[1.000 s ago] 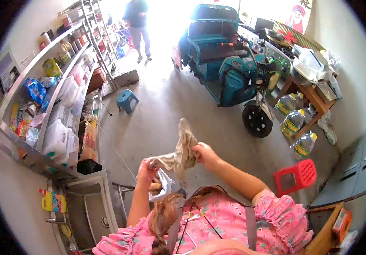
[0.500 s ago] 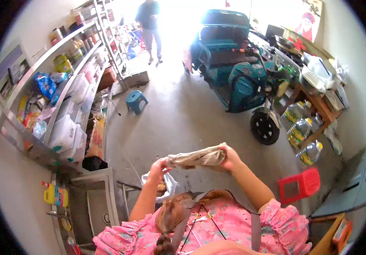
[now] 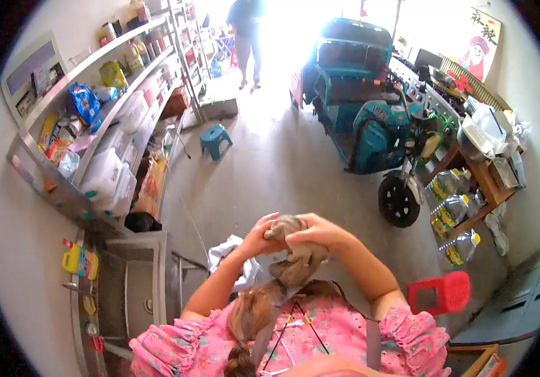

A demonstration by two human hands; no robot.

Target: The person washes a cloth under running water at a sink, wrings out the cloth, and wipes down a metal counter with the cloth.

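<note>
A grey-brown cloth [image 3: 296, 265] is bunched up between both my hands, in front of my chest. My left hand [image 3: 260, 239] is closed around one side of its upper end. From the other side my right hand [image 3: 321, 232] grips the same bunched part, fingers bent over it. The rest of the cloth hangs below the right hand in loose folds. A white plastic bag [image 3: 235, 261] stands below and to the left, partly behind my left forearm.
A steel sink [image 3: 135, 289] is at my left, below metal shelves [image 3: 103, 119] of containers. A blue stool [image 3: 215, 141] and a teal three-wheeler [image 3: 370, 132] stand ahead. Oil jugs [image 3: 459, 248] and a red plastic stool [image 3: 439, 293] are at right. A person [image 3: 247, 38] stands far ahead.
The cloth was stretched sideways between my hands; now it is gathered and hanging. My hands have come together, the right one moving left and the left one moving right.
</note>
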